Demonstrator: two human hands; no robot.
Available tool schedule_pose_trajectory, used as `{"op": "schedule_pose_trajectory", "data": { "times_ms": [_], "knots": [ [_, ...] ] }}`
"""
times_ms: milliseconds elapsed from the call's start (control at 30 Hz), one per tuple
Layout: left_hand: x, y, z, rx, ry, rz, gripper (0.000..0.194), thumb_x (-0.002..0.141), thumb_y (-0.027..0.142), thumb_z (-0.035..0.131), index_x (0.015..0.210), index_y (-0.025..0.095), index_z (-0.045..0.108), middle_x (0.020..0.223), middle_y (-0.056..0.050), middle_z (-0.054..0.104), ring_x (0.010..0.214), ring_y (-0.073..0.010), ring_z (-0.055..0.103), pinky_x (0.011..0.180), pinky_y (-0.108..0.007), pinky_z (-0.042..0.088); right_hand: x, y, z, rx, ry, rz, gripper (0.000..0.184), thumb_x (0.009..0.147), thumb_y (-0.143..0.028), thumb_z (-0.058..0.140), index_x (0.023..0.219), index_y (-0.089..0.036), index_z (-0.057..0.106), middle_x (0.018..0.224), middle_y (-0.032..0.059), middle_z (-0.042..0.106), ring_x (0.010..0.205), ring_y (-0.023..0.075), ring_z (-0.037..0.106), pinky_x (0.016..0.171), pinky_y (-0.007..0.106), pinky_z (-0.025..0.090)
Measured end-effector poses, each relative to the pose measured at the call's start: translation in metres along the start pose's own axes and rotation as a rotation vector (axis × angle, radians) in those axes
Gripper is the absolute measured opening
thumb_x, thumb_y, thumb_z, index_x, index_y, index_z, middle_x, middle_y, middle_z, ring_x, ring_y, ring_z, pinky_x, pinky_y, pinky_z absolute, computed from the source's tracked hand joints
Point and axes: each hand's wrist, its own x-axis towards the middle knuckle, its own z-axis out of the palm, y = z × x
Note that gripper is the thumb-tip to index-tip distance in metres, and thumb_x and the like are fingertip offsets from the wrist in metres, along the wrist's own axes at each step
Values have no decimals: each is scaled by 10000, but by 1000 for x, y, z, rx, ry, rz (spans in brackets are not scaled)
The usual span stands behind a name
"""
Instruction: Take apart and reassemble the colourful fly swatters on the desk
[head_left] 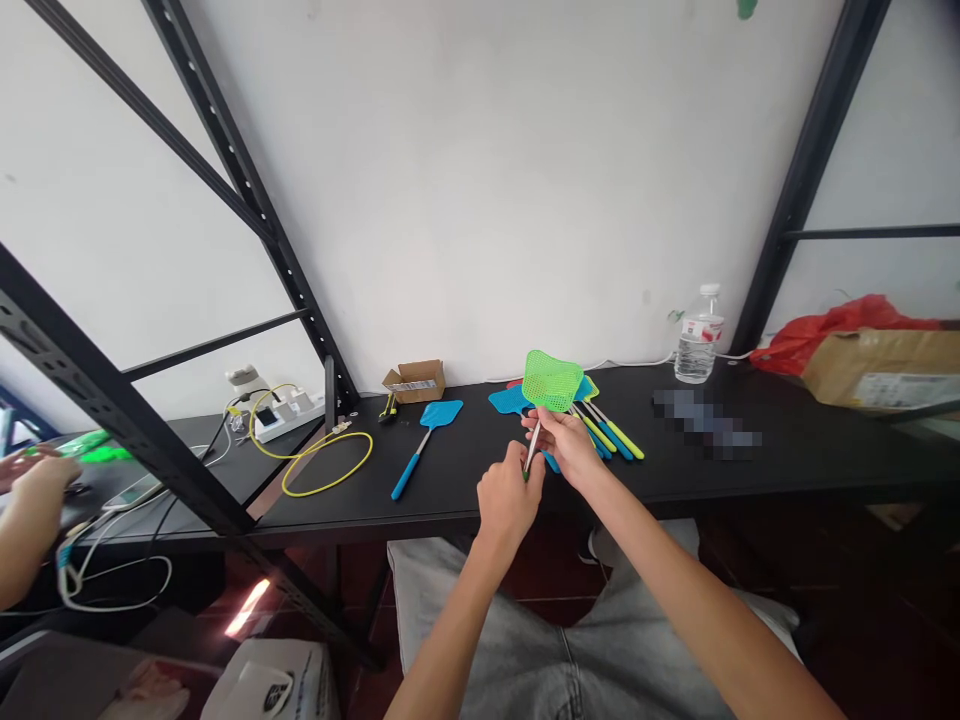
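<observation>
A green fly swatter (553, 381) is held up over the black table (787, 450), its mesh head raised and its thin metal shaft pointing down toward me. My right hand (564, 441) is closed round the shaft just below the head. My left hand (508, 494) is closed on the lower end of the shaft, where the green handle sits. Behind them a pile of several blue and green swatters (609, 431) lies on the table. A single blue swatter (426, 443) lies apart to the left.
A water bottle (698, 336) stands at the wall, a small cardboard box (415, 381) further left, a yellow cable loop (322, 461) and power strip (289, 416) beyond it. Another person's hand (34, 490) works at far left. A large carton (877, 367) sits right.
</observation>
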Motion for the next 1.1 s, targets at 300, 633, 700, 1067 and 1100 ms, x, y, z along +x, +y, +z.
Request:
{"op": "schedule_pose_trajectory", "data": {
  "times_ms": [300,633,700,1067,1100],
  "knots": [
    [1,-3,5,-411,-64,21,408,987,488,318,749,211,500,591,19,552,549,-125,503,550,-218,276,10,6,-3,186,84,68,134,824,-263,737,732,-172,700,724,54,722,665,126,668,628,221,533],
    [-26,-8,3,-922,-316,-32,443,962,558,307,762,200,474,415,70,425,346,-83,349,410,-190,263,32,-18,-20,233,145,54,138,889,-205,651,754,-188,676,722,29,720,629,109,665,590,199,547],
    [-35,-8,2,-900,-316,-35,436,963,553,319,756,199,467,422,70,424,366,-81,357,434,-187,279,36,-26,-27,225,149,40,140,894,-196,642,757,-187,674,721,26,716,628,104,663,580,186,541],
    [-60,-33,-20,-481,-236,40,440,969,517,355,663,202,359,549,48,359,521,-99,345,532,-235,234,53,-53,-50,181,294,-52,158,905,-188,624,753,-170,666,715,27,705,609,97,655,534,174,534],
    [-63,-35,-22,-455,-234,45,435,973,513,350,668,203,363,551,48,361,525,-102,343,539,-239,231,54,-55,-51,183,311,-57,158,906,-188,624,754,-171,663,711,24,703,605,95,652,527,170,530]
  ]
}}
